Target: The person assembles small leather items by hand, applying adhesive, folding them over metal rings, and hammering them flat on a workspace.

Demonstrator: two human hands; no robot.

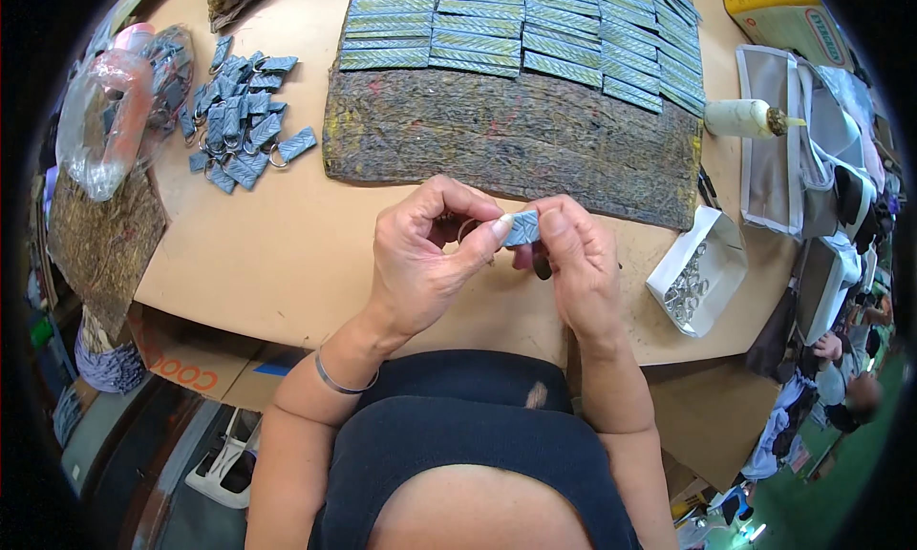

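Between my two hands, over the near part of the table, is a small blue-grey tab [523,228] with an embossed leaf-like pattern. My left hand [420,244] pinches its left end between thumb and fingers. A curved, ring-like edge [465,230] shows among the left fingers, partly hidden. The tab's right end is pinched by my right hand [583,264]. Below those fingers is a dark rounded thing [542,266] that I cannot make out. Similar tabs with metal rings [244,120] lie heaped at the left. Metal rings [686,292] fill part of a white paper box [726,278] at the right.
A mottled brown board [497,135] bears rows of blue-grey strips [478,44]. Right of it lie a white squeeze bottle [740,118] and a grey-white bag [769,139]. Plastic bags [105,120] rest at the left, a yellow box [783,20] at the far right.
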